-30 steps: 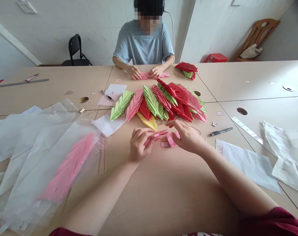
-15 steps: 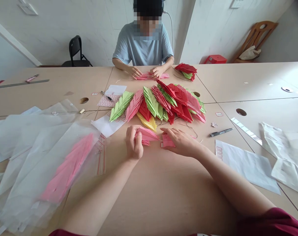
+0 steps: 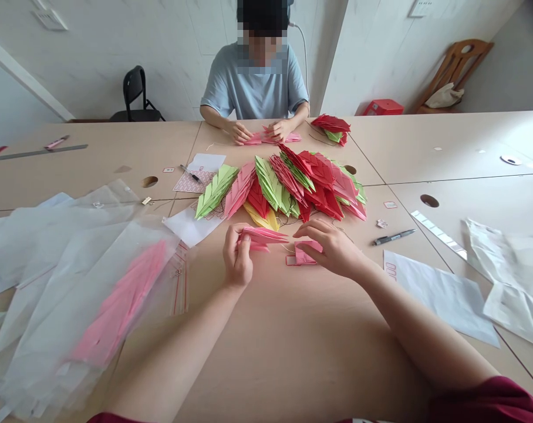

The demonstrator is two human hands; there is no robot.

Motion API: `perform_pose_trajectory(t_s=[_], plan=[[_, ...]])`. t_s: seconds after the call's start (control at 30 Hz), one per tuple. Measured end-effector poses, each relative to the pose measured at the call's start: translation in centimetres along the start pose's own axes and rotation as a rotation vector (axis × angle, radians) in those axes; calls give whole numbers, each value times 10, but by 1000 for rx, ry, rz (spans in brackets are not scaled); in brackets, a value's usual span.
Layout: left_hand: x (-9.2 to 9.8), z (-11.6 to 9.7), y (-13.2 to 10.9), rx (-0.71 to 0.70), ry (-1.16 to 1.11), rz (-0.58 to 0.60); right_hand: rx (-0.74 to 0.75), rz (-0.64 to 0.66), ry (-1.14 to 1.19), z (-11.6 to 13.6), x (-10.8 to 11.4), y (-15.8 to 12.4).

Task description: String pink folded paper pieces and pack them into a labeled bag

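Since the earlier frame, the folded pink paper strip (image 3: pixel 263 236) had swung level, its free end pointing right. The left hand (image 3: pixel 238 257) was clamped on its near end. The right hand (image 3: pixel 332 249) stood apart from the strip, fingers curled just over a second pink folded piece (image 3: pixel 305 252); whether it gripped that piece could not be told. Both pieces were above the bare counter (image 3: pixel 284 341). A fanned heap of colored folded paper (image 3: pixel 279 191) lay just ahead. To the left lay a clear plastic bag (image 3: pixel 117 305) holding pink paper. Across the counter, a seated co-worker (image 3: pixel 255 82) handled more pink paper (image 3: pixel 270 138).
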State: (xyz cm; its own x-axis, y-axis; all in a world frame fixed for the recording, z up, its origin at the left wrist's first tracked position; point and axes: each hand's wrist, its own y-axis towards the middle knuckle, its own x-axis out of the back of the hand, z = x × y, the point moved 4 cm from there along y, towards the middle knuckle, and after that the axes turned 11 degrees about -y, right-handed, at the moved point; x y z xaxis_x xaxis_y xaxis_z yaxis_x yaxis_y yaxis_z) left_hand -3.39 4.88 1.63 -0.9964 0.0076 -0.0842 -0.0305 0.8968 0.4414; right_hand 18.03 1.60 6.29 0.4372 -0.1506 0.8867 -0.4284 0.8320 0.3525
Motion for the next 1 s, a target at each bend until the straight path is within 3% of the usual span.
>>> perform_pose_trajectory(t_s=[0.13,0.3,0.53,0.83,1.0], plan=[[-9,-11,-3,-76,29,108,27,-140,26,5,4,2],[-13,-8,-8,-77,88,246,69,-185,21,9,3,2],[-27,-19,-14,-374,456,435,168,-194,-100,6,1,-1],[-25,-19,-13,-384,407,373,217,-201,-79,4,21,-2],[-26,-19,-14,-383,407,412,230,-186,-114,1,17,-1]])
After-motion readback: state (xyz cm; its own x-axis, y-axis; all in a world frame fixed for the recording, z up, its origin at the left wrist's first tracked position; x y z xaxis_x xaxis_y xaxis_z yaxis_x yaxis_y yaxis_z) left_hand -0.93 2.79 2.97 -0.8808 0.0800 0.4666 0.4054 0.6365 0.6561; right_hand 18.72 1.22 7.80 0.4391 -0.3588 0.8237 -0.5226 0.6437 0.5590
